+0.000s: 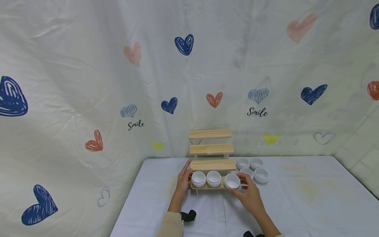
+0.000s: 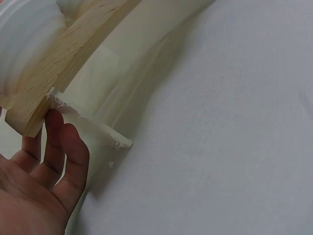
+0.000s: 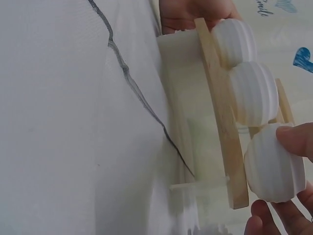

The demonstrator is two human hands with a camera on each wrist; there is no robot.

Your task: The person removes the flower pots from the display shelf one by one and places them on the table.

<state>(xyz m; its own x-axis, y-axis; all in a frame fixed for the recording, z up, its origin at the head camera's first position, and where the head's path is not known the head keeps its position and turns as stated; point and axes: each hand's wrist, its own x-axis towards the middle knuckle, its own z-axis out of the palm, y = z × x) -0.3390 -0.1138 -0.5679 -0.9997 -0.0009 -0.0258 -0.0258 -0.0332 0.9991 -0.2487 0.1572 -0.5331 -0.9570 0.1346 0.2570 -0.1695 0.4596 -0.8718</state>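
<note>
Three small white ribbed bowls (image 1: pixel 214 178) form a row on the lowest board of a tiered wooden display stand (image 1: pixel 212 164). With thumb and fingers on either side, my right hand (image 1: pixel 249 195) grips the rightmost bowl (image 3: pixel 274 166) at that board's right end. Seen from the right wrist, the bowl stands upright with its base close against the board. My left hand (image 1: pixel 182 186) holds the stand's left end. In the left wrist view its fingers curl at the end of the lowest board (image 2: pixel 68 58), beside the clear side support (image 2: pixel 93 122).
Several more white bowls (image 1: pixel 261 175) stand on the table just right of the stand. The upper boards (image 1: pixel 211 149) hold nothing. A white cloth (image 1: pixel 296 197) covers the table, and a heart-printed curtain (image 1: pixel 225 65) hangs right behind.
</note>
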